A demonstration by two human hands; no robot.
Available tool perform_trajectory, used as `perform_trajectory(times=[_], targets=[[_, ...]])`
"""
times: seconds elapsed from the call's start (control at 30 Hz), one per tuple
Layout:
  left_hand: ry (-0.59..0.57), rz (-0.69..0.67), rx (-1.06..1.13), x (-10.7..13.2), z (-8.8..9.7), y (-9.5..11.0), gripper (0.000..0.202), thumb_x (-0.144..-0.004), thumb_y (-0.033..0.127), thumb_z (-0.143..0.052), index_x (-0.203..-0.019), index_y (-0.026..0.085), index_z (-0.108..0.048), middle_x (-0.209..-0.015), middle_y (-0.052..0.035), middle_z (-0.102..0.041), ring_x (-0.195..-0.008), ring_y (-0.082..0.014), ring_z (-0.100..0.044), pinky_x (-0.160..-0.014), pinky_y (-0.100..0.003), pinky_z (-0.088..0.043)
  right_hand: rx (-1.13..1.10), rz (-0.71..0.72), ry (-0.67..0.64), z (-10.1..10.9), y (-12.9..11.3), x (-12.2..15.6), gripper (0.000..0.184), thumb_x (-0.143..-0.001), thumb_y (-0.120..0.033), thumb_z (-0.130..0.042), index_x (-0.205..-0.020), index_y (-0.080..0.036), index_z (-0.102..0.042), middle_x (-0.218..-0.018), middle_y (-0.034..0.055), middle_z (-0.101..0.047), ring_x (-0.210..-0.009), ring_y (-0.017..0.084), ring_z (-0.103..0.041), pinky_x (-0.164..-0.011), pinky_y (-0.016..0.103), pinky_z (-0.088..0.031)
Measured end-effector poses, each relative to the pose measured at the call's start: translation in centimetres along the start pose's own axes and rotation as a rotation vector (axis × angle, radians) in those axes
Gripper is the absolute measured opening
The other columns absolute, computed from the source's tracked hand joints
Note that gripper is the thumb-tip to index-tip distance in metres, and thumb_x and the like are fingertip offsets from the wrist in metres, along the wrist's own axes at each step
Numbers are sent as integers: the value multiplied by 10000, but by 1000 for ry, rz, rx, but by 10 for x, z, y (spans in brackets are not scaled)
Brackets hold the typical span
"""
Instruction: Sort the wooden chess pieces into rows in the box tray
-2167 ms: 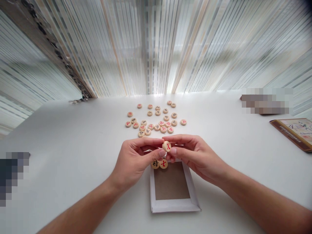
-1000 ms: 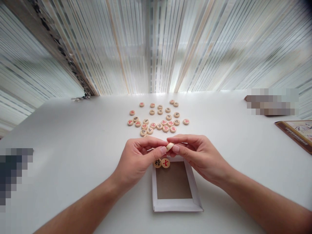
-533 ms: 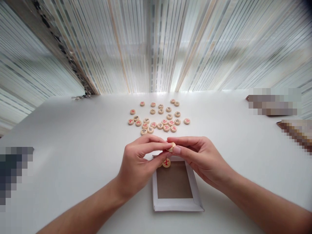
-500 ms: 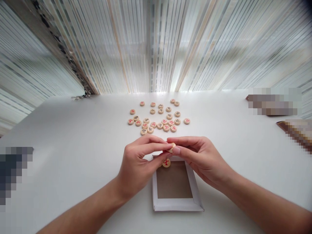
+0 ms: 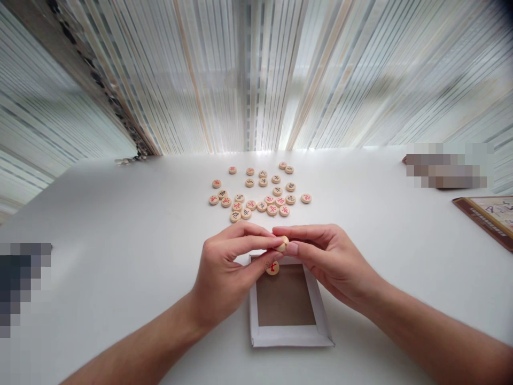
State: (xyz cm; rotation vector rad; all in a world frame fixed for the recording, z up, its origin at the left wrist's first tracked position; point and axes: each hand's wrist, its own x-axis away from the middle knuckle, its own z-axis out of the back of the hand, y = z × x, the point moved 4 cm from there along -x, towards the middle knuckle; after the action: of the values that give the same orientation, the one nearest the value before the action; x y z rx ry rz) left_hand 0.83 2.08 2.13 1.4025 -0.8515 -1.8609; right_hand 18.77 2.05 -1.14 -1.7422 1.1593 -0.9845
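Observation:
My left hand (image 5: 228,270) and my right hand (image 5: 339,262) meet above the far end of a shallow white box (image 5: 290,338). Between their fingertips is a small pale wooden Chinese chess piece (image 5: 282,245), seen nearly edge-on. Both hands are closed on it; whether a second piece is pressed against it I cannot tell. Inside the box, at its far left corner, lies a round chess piece (image 5: 273,268) with a red character. My left thumb partly covers that corner.
Beyond my hands, several loose Chinese chess pieces (image 5: 251,205) with red or black characters lie scattered on the white table (image 5: 132,278). A brown-edged printed box or board (image 5: 487,222) is at the right. Blurred-out objects stand at both sides; striped curtains (image 5: 224,80) hang behind.
My hands keep almost the same pose around the piece. The view has shifted very slightly; the scattered pieces and the box have not visibly moved on the table.

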Motion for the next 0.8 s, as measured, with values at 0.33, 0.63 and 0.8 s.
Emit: perform_trajectory(times=[0.33,0.63,0.8], targets=[[-8,-25,-6,0,0,0,286,-845,15,-857,-1041,219,-895,-961,-51,-798,-849,-133,-769,-754,-186,-644,18,-6,3,-1,0,-1,331,-760,-411,-989,-1042,-262,-901,-976,95,-871,-948,245,-826,-901,365,-671],[-9,-11,10,1,0,-1,317,-845,26,-867,-1062,255,-895,-978,-38,-796,-874,-132,-762,-779,-192,-637,-5,23,-24,-1,-1,0,300,-785,-390,-974,-1053,-279,-898,-974,79,-872,-955,220,-828,-906,327,-666],[-3,8,12,2,1,-4,311,-853,46,-868,-1062,274,-896,-1006,-44,-785,-923,-153,-756,-810,-233,-633,-30,44,-53,-2,-1,1,288,-803,-342,-970,-1071,-272,-890,-969,69,-873,-939,191,-826,-873,275,-662]])
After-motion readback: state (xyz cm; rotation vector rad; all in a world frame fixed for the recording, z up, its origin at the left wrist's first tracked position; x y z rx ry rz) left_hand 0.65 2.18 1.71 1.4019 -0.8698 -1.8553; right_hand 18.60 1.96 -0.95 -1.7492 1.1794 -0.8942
